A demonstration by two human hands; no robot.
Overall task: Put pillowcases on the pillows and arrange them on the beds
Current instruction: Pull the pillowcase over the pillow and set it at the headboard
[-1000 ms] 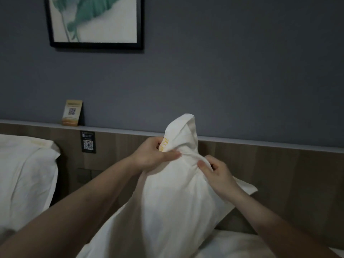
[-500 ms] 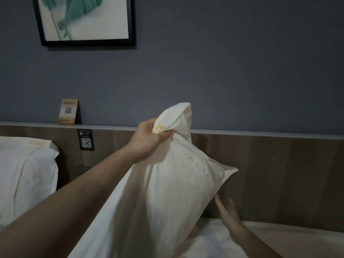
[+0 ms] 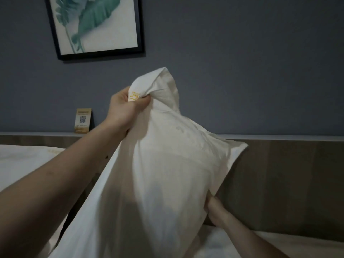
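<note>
Pillowcase [image 3: 167, 174] with the pillow inside is held up before the wooden headboard [image 3: 288, 183]. The left hand [image 3: 126, 108] clamps its fingers on a gathered top corner, probably to shake the filling down. The right hand [image 3: 216, 211] touches the lower right edge; its fingers are hidden, so I cannot tell their state.

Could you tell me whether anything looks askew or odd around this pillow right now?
Nothing looks damaged or spilled. The pillow is simply mid-handling: the left hand grips its bunched top corner, holding it up on end, while the right hand touches its lower edge. The framed picture appears tilted, probably just the head camera's angle.
</note>
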